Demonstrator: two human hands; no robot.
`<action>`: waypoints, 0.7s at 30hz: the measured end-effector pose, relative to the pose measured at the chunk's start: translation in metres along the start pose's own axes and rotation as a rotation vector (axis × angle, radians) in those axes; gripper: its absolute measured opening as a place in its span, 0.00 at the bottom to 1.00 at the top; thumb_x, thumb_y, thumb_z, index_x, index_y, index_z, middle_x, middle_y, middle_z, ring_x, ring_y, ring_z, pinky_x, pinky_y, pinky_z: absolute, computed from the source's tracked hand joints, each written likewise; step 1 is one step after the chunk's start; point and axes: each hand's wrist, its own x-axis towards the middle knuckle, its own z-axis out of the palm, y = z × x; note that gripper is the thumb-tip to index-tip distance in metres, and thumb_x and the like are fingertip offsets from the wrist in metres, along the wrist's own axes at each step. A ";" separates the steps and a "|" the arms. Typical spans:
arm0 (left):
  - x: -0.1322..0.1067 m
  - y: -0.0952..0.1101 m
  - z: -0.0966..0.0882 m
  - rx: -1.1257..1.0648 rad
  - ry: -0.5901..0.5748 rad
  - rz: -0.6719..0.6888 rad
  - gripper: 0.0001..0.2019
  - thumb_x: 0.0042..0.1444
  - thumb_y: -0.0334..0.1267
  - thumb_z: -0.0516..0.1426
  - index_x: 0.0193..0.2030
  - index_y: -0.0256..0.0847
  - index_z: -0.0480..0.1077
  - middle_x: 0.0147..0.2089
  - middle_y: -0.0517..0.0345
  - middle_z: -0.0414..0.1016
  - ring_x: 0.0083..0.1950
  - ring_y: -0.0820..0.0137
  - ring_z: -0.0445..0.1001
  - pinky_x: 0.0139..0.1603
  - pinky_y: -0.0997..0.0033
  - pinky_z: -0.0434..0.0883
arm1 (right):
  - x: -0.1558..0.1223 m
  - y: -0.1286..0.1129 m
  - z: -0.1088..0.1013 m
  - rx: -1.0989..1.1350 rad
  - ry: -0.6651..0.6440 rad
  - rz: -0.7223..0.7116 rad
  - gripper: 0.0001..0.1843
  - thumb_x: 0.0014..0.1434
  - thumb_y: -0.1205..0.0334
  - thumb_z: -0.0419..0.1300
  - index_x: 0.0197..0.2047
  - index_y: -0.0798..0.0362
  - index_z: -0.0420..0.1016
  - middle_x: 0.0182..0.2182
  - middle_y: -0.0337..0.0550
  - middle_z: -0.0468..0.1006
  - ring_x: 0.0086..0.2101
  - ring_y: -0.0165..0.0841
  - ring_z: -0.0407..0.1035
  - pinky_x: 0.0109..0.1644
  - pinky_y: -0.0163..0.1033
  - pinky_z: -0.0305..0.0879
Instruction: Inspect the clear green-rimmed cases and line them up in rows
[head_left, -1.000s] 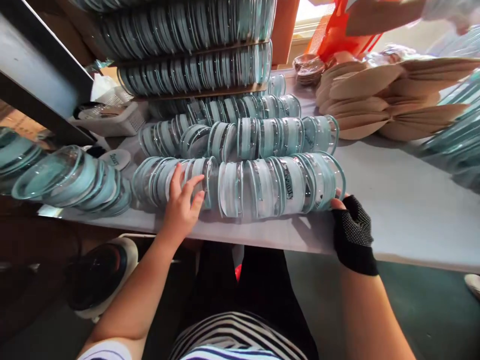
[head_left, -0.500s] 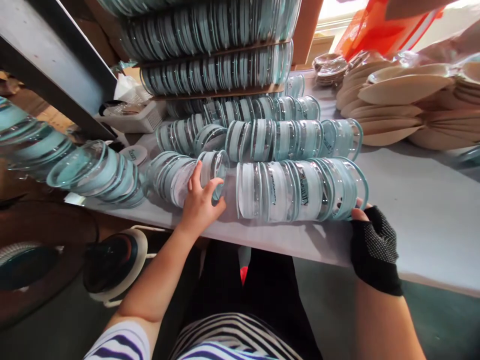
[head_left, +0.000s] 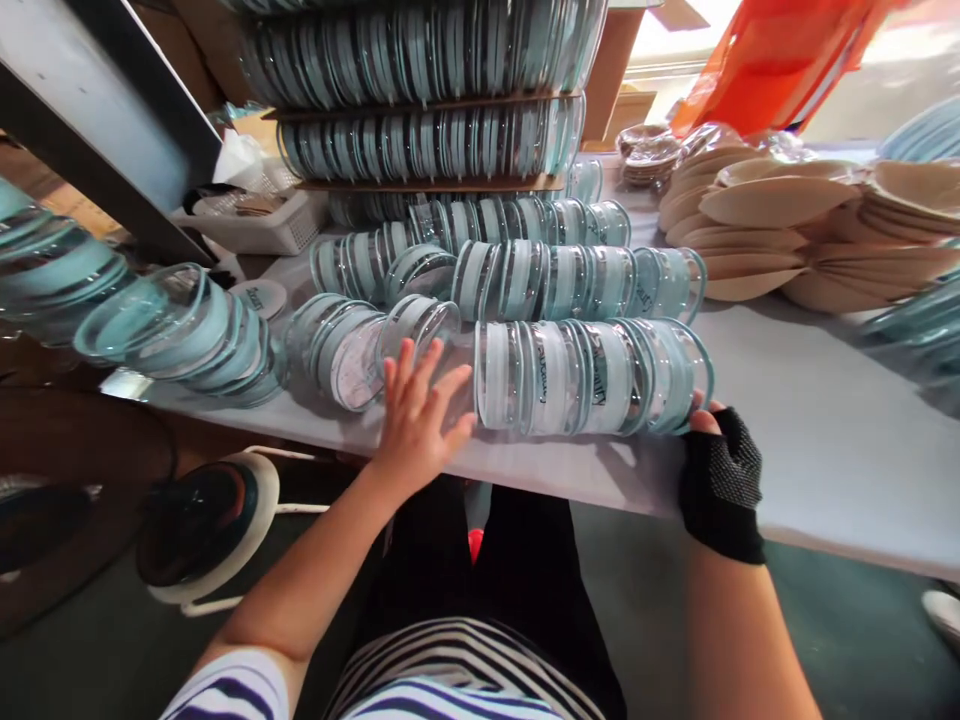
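Observation:
A row of clear round plastic cases (head_left: pixel 562 378) with teal rims lies on its side along the table's front; dark lettering including "beauty" shows on some. My left hand (head_left: pixel 420 415), bare, is open with fingers spread, between this row and a loose clear case (head_left: pixel 416 325) to its left. My right hand (head_left: pixel 721 465), in a black fingerless glove with a dotted palm side, curls its thumb and fingers at the rim of the end case (head_left: pixel 688 372). Farther left, more cases (head_left: pixel 334 335) lean together, one showing a white printed disc.
Behind lie further rows of cases (head_left: pixel 540 280) and stacked tiers (head_left: pixel 435 150) separated by cardboard. A white basket (head_left: pixel 262 228) stands at back left. Tan oval pieces (head_left: pixel 776 205) are piled at back right. Leaning cases (head_left: pixel 180 330) fill the left edge. Below stands a stool (head_left: pixel 217 520).
My left hand has come away from the loose case and spread its fingers, moving slightly right and toward me. My right hand stays at the row's right end. The view has shifted a little.

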 end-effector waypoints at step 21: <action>0.011 0.012 0.009 -0.053 0.019 0.030 0.19 0.61 0.36 0.63 0.59 0.46 0.70 0.76 0.43 0.55 0.81 0.44 0.42 0.75 0.31 0.54 | -0.003 0.002 -0.001 0.040 -0.074 0.029 0.26 0.63 0.37 0.58 0.37 0.53 0.80 0.34 0.44 0.81 0.38 0.37 0.74 0.51 0.46 0.69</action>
